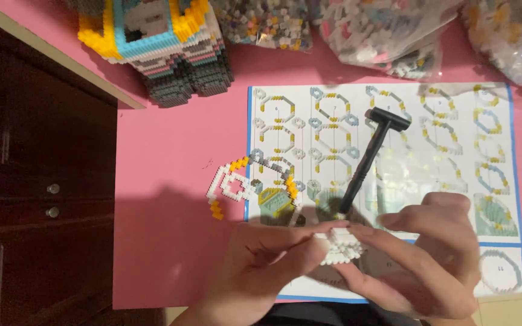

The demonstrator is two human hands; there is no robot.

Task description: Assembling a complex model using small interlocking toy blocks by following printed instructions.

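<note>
Both the left hand and right hand pinch a small, part-built white brick piece between their fingertips, while a finished white-and-yellow section lies beyond the left fingers and many instruction sheet steps appear unbuilt.

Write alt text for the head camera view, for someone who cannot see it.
Two bare hands, the left hand and right hand, pinch a small white brick piece between them over a printed instruction sheet on a pink table. A black hammer lies on the sheet, with bags of loose bricks and a colourful brick model beyond.
</note>
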